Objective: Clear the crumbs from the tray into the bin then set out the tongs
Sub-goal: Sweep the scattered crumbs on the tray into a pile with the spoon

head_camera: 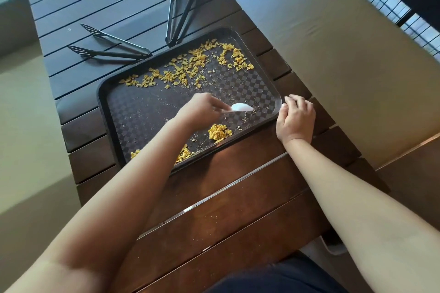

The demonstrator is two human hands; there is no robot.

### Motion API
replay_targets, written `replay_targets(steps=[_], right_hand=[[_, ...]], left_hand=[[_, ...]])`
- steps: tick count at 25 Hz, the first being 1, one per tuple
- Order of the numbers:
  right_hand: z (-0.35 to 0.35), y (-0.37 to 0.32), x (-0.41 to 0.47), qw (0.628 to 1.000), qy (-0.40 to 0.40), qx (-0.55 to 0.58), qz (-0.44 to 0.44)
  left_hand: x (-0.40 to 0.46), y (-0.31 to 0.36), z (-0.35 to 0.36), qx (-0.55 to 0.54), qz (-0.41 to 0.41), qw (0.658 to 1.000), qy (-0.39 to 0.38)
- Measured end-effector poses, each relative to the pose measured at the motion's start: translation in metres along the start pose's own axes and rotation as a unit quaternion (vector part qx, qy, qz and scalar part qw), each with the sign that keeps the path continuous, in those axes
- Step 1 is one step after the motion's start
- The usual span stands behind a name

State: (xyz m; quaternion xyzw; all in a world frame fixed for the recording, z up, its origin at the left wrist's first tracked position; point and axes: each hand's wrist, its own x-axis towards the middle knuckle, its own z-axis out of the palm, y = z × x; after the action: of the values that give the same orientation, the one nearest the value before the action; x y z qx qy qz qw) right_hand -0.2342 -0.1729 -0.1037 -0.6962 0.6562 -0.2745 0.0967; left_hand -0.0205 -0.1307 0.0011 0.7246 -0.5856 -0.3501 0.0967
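Head view showed the left hand (202,108) pinching a white spoon (240,107) over loose, brittle crumbs (185,71); right hand (296,118), fingers curled, steadied the tray (277,104) rim at centre right.

Left forearm (152,157) hides some crumbs (184,153); white spoon (241,107) blurred.

The dark tray (262,74) with a checkered floor is lying flat on the desk, turned at an angle; yellow crumbs (190,66) are spreading in a band along its far side, and smaller heaps (219,133) are sitting near the close rim; two black tongs are lying just beyond the tray, one pair (112,46) on the left with arms spreading open, another pair (179,12) pointing away.
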Motion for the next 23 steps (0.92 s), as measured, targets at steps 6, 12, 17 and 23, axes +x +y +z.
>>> replay_targets(steps=[6,12,17,23], right_hand=[[0.001,0.002,0.0,1.0,0.0,-0.007,-0.003],[0.001,0.001,0.0,1.0,0.0,-0.008,-0.002],[0.002,0.002,0.0,1.0,0.001,-0.006,0.001],[0.0,0.001,0.0,1.0,-0.002,-0.002,0.005]], left_hand=[[-0.013,-0.023,0.002,0.077,0.014,0.996,-0.05],[-0.039,-0.056,-0.032,0.104,-0.04,0.99,-0.087],[-0.033,-0.051,-0.016,0.003,-0.044,0.999,0.028],[-0.044,-0.064,-0.01,0.021,-0.064,0.998,-0.001]])
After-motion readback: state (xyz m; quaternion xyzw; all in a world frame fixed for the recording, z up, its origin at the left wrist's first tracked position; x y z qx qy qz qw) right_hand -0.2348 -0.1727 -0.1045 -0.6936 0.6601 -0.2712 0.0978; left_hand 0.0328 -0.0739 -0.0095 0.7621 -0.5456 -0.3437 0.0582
